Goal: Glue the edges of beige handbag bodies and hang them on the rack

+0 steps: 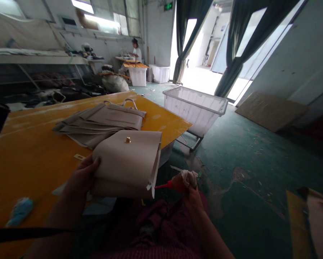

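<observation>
**Beige leather bag body (126,163) with a brass stud (128,139), held in the left hand (80,176) at the orange desk's (161,117) near edge.**
Its fingers (92,162) grip the bag's side; the right hand (195,203) closes round what seems a red-nozzled bottle (176,182) in an off-white rag (189,178). Upper right of the desk, a translucent plastic bin (193,115) stands on a metal frame (191,142); its contents are hard to see.

Strong daylight through open doorway (201,79) and upper windows (102,22), blown out to white. Interior dim, floor and lower corners in shadow. Wide-angle bowing at frame edges; slight blur on right hand (195,203).
</observation>
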A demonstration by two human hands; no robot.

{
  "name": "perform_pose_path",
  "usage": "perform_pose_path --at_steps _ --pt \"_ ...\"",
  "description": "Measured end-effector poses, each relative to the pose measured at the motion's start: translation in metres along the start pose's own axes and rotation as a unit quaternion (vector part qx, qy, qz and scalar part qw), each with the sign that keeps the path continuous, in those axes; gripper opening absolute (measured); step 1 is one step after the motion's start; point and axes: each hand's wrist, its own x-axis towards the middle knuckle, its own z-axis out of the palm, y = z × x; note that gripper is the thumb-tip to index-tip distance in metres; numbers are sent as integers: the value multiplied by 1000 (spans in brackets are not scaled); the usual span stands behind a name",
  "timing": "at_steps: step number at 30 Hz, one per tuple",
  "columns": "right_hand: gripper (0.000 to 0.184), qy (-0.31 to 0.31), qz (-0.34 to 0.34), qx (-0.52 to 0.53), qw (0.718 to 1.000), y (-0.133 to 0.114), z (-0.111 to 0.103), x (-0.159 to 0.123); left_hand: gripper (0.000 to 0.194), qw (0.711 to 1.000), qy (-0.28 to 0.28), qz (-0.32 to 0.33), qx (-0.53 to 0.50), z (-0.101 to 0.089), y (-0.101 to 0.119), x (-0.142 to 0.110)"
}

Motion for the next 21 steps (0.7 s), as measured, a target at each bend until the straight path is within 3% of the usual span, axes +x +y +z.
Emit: perform_pose_path --at_steps 6,13,21 --pt "59 17 23 18 999 -2 1 -7 56 1000 0 25 4 -11 -8 -1" --pt "55 -9 8 -28 1000 2 -4 -7 52 1000 -5 16 -7 -19 -17 -1" --pt "54 51 -42 -11 998 7 14 9 57 1000 5 13 -16 -26 -23 1"
